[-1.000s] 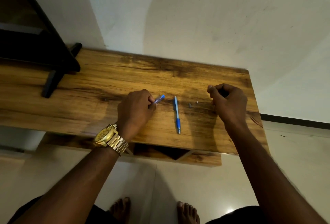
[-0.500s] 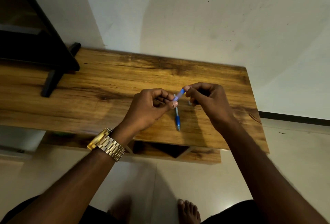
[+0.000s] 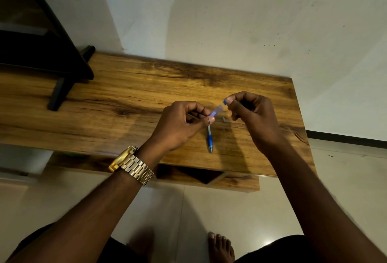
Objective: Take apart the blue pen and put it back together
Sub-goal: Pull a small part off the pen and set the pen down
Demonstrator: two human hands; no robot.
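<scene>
Head view: both hands now raised, each grip pinching pen barrel.

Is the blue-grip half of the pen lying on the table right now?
Yes, the blue-grip half lies on the table, untouched by either hand.

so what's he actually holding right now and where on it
The clear upper barrel of the pen is held between both hands: the left hand pinches its lower end, and the right hand pinches the blue cap end.
</scene>
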